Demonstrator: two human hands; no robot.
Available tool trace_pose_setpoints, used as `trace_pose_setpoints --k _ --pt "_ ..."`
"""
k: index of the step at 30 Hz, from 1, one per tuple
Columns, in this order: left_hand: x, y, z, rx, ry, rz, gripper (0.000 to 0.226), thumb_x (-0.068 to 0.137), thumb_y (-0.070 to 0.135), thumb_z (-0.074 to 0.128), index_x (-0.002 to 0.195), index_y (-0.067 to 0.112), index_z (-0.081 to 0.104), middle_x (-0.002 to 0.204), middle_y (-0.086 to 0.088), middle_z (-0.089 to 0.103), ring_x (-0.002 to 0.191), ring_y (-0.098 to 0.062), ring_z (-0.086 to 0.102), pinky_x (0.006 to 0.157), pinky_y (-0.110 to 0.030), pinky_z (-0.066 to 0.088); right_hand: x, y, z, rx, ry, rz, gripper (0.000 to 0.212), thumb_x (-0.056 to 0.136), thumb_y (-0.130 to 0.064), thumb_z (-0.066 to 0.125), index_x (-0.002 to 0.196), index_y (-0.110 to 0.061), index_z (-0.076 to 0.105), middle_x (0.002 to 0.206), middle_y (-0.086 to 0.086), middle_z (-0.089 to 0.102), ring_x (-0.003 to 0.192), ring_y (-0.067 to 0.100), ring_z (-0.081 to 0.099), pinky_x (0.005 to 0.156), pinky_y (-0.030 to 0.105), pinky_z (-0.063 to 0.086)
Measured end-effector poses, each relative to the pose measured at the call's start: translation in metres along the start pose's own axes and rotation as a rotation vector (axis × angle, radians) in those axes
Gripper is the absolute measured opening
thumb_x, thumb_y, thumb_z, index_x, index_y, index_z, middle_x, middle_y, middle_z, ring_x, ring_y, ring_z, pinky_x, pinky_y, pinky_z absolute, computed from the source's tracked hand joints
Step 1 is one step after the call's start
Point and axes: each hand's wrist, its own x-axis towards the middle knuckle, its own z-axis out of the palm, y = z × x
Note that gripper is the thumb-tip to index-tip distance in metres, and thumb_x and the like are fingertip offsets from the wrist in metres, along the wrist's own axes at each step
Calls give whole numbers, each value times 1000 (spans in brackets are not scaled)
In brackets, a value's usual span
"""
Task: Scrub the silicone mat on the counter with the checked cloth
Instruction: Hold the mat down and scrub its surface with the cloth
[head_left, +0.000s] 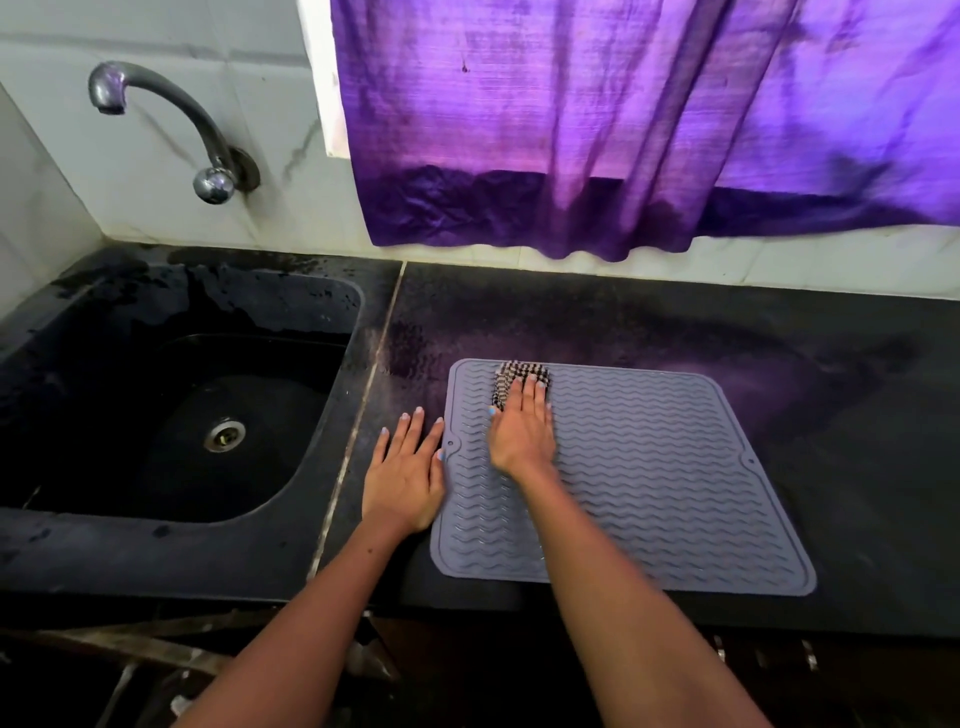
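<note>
Right hand (522, 434): flat, fingers straight, pressing black-and-white checked cloth (521, 378) onto grey wavy-ribbed silicone mat (649, 478).
Left hand (408, 470): flat, open, holding nothing, on black counter (857, 467) touching mat's left edge.

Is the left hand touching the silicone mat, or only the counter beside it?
Touching. In the head view the left hand lies flat on the counter, and its thumb side overlaps the left rim of the silicone mat with no gap.

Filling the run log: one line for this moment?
right hand presses checked cloth on silicone mat | left hand flat at mat's left edge
</note>
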Motion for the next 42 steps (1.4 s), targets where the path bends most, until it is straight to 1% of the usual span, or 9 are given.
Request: trace_pose_setpoints --k 10,14,16,19,22,26,33,39,42 --pt "0 1 1 2 7 2 77 78 47 -12 148 23 14 158 -2 4 145 -16 -2 115 -34 -8 8 2 4 -15 11 -19 59 100 -25 27 150 -7 1 159 8 -7 147 20 -7 121 35 0" --pt "-1 0 1 -13 30 5 77 79 46 -10 147 23 18 157 -2 9 145 -16 2 114 -33 -8 10 -11 -6 441 253 202 44 98 -15 37 143 -13 36 147 11 40 135 28 36 109 35 31" --pt "-1 0 0 -20 37 10 77 80 46 -9 147 23 20 157 -3 11 145 -16 3 115 -33 -7 11 -22 -14 721 356 312 41 99 -17 36 140 -16 42 137 12 52 127 31 44 102 35 36" --pt "-1 0 -1 -19 35 6 78 78 46 -11 147 24 19 157 -2 10 145 -16 2 115 -33 -7 7 -34 -7 548 364 151 45 100 -14 35 145 -13 32 151 8 34 140 27 28 115 36 22" --pt "-1 0 -2 -11 35 5 78 77 44 -12 147 24 17 157 -2 9 145 -15 2 116 -34 -7 -4 -34 19 141 201 -84 51 100 -14 31 149 -7 17 158 9 13 147 21 7 120 33 1" --pt "-1 -1 0 7 24 12 78 75 41 -10 148 24 14 157 -3 6 145 -16 0 116 -34 -7 -7 -29 29 -55 87 -151 56 100 -21 27 150 -6 6 159 10 2 147 19 -1 120 33 -4" --pt "0 -2 0 1 12 25 79 74 40 -7 148 23 15 157 -4 6 145 -17 0 117 -36 -6 -2 -30 19 -17 -14 -168 62 95 -13 40 150 -7 11 159 9 5 147 19 2 121 32 0" --pt "-1 -1 -1 -32 5 17 72 80 38 -3 147 23 17 157 -3 8 145 -16 1 117 -36 -4 2 -28 -27 798 -17 92 39 99 -12 39 138 -9 45 140 10 49 128 23 46 103 26 34" --pt "-1 -2 -2 -44 0 11 64 85 34 12 147 23 20 157 -4 9 145 -17 2 118 -37 -3 -25 -35 -26 506 111 12 44 100 -13 36 144 -11 35 148 6 39 136 24 36 115 34 26"
